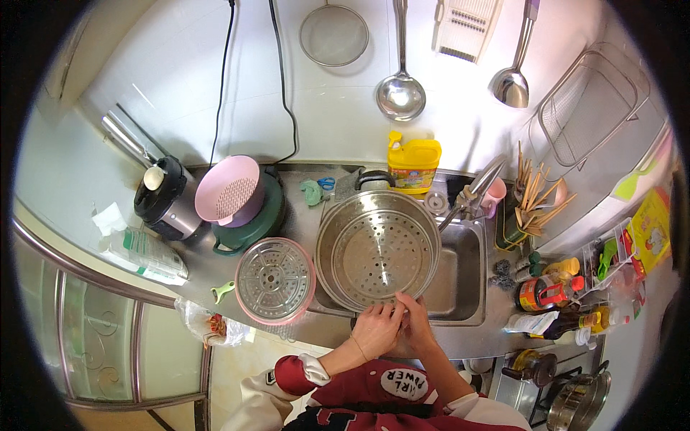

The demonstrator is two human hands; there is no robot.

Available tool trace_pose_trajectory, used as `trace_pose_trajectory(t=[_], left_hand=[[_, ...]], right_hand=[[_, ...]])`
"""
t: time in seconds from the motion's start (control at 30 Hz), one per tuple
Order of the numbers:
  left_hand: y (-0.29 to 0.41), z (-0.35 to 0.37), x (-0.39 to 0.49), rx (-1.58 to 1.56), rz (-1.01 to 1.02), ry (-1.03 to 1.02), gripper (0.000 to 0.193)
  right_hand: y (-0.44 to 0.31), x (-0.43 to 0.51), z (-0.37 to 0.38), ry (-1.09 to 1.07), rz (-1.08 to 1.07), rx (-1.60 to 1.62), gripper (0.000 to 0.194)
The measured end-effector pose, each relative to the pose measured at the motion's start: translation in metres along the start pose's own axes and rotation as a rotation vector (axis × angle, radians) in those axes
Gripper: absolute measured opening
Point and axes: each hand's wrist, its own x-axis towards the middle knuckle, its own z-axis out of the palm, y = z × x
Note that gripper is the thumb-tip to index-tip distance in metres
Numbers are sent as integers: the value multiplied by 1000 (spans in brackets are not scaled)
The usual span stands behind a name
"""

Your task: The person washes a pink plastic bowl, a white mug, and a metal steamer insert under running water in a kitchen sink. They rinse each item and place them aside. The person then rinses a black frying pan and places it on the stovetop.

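A large stainless steel steamer pot (323, 269) with a perforated steamer tray (372, 258) inside stands over the sink (458, 269). My left hand (377, 329) and my right hand (416, 326) are close together at the pot's near rim, fingers bent over or beside it. Whether they grip the rim or something small between them cannot be told. To the left of the pot, a round perforated steel steamer plate (275, 280) lies on a pink-rimmed basin. The pot's far black handle (374, 176) is visible beside a yellow detergent jug (414, 161).
A pink colander (232, 188) rests on a dark green basin (269, 215), beside an electric cooker (175, 210). A green peeler (222, 291) lies near the counter edge. The faucet (474, 194), a chopstick holder (512, 226) and sauce bottles (544, 293) stand right.
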Motion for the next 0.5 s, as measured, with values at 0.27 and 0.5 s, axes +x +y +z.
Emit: trace_pose_trajectory(t=[0.27, 0.5], left_hand=[[-69, -79, -22, -319, -4, 71, 51], [-267, -38, -127, 173, -531, -93, 25]], right_hand=[[9, 10, -3, -164, -71, 36, 52], [10, -4, 5, -108, -99, -111, 53]])
